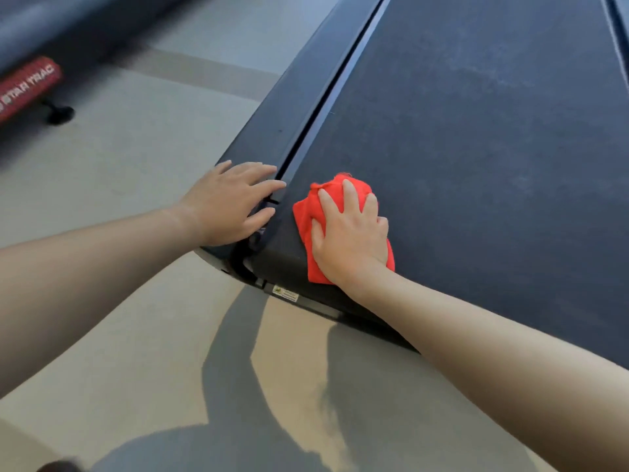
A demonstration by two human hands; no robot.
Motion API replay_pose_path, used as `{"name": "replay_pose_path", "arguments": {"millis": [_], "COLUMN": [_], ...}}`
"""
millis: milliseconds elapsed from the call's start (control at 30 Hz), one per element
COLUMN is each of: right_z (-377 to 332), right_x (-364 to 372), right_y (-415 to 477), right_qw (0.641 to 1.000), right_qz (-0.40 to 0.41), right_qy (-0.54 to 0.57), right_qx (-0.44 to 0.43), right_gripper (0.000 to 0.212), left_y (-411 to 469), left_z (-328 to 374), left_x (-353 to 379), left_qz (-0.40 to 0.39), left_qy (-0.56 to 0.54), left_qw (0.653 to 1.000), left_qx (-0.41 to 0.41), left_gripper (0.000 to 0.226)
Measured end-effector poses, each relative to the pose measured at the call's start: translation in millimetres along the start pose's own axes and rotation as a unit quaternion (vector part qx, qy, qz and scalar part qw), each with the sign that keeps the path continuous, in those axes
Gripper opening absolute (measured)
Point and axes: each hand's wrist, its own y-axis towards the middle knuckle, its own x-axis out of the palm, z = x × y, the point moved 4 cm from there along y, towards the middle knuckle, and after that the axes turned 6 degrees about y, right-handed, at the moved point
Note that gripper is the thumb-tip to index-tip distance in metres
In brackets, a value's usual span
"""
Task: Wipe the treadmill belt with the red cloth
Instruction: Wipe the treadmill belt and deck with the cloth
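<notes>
- From my feed, the right hand (350,236) lies flat on the red cloth (304,216), fingers straight and slightly spread, pressing it down rather than pinching it.
- The palm covers most of the cloth, so I cannot tell how it is folded; red shows past the fingertips, along the thumb side and at the wrist.
- The cloth sits on the treadmill belt (476,148), at its near left corner, just beside the gap along the side rail (306,97).
- The left hand (228,206) rests open on the near end of that rail, fingers spread and holding nothing, their tips reaching toward the gap.
- I cannot read the small label (285,294) on the treadmill's end edge.
- The belt runs out of frame at the top and right, with pale smudges on its surface.
- On the floor (136,165) to the left, a red bar (27,86) reading "STAR TRAC" is cut off by the frame edge; the machine behind it is blurred.
- A dark shadow (272,386) falls across the floor below the arms.
</notes>
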Motion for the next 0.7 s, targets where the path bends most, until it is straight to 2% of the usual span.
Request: {"name": "replay_pose_path", "arguments": {"millis": [133, 233, 333, 567, 700], "right_z": [-24, -29, -44, -61, -70], "right_x": [4, 2, 11, 14, 17], "right_y": [22, 6, -18, 32, 15], "right_qw": [0.999, 0.998, 0.996, 0.983, 0.981], "right_qz": [0.001, -0.002, 0.01, 0.037, 0.063], "right_qy": [-0.005, -0.02, -0.041, -0.037, -0.031], "right_qx": [0.032, 0.053, 0.083, 0.176, 0.183], "right_gripper": [0.048, 0.049, 0.051, 0.048, 0.049], "left_y": [-8, -14, -14, -13, -10], "left_z": [-37, -40, -45, -47, -47], "left_x": [19, 41, 52, 59, 59], "left_qz": [0.04, 0.04, 0.073, 0.087, 0.091], "left_qy": [-0.039, -0.097, -0.153, -0.19, -0.203], "left_qw": [0.998, 0.994, 0.985, 0.978, 0.975], "left_qx": [-0.021, -0.022, -0.027, -0.021, -0.017], "left_gripper": [0.053, 0.054, 0.052, 0.053, 0.054]}}
